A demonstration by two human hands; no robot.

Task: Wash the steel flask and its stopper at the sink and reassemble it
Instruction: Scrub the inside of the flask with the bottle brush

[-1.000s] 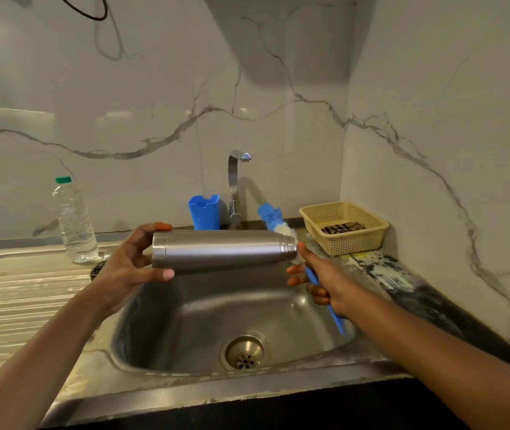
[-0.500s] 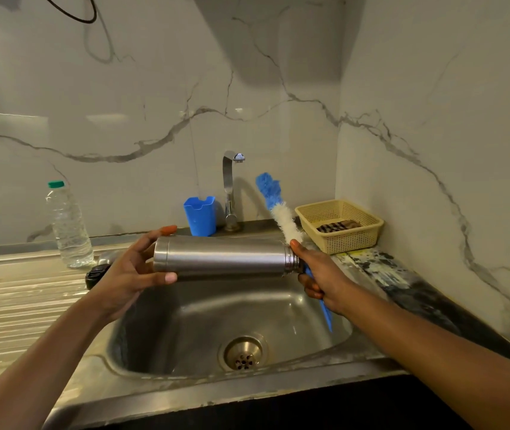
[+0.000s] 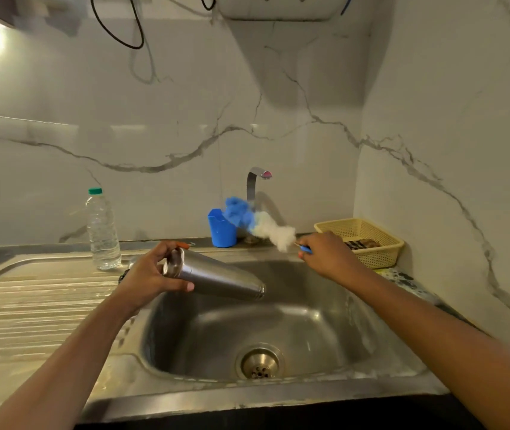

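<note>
Both hands work above a steel sink [image 3: 334,308]: the left hand [image 3: 146,276] grips the steel flask [image 3: 216,276] by its base end, tilted with the mouth pointing down and to the right over the basin, while the right hand [image 3: 325,252] clasps a bottle brush [image 3: 260,223] (blue-and-white head blurred) beside the tap [image 3: 255,181], apart from the flask.

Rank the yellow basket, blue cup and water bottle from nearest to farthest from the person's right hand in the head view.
From the right hand:
1. Yellow basket, just beside it, to the right.
2. Blue cup, left, by the tap.
3. Water bottle, far left on the drainboard.
</note>
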